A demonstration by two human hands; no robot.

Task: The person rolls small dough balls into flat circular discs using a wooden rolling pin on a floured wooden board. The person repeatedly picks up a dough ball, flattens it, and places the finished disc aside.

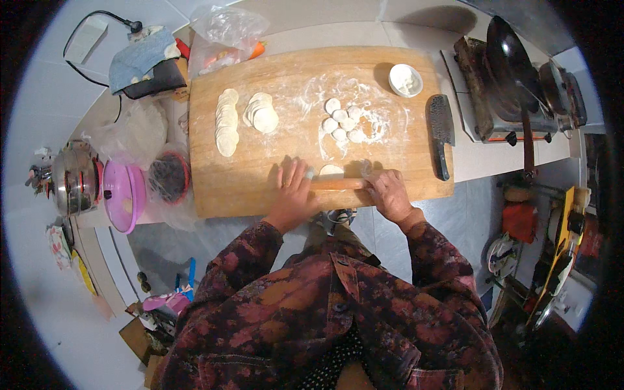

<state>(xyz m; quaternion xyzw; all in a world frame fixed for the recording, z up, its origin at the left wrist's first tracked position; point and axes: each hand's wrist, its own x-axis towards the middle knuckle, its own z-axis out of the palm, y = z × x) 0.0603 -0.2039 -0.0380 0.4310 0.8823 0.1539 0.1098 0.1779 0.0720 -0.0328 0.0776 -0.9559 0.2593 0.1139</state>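
Observation:
A wooden rolling pin lies across the near edge of a floured wooden board. My left hand rests on the pin's left end, its fingers stretched forward. Round the right end my right hand is closed. Just beyond the pin, partly covered by it, shows a flat dough round. Several small dough discs sit in flour at mid-board. Rolled wrappers overlap in a long row at the left, with a shorter stack beside it.
A white bowl of flour stands at the board's far right, above a cleaver. Further right is a gas stove with a wok. Left of the board are a pink basin, plastic bags and a steel pot.

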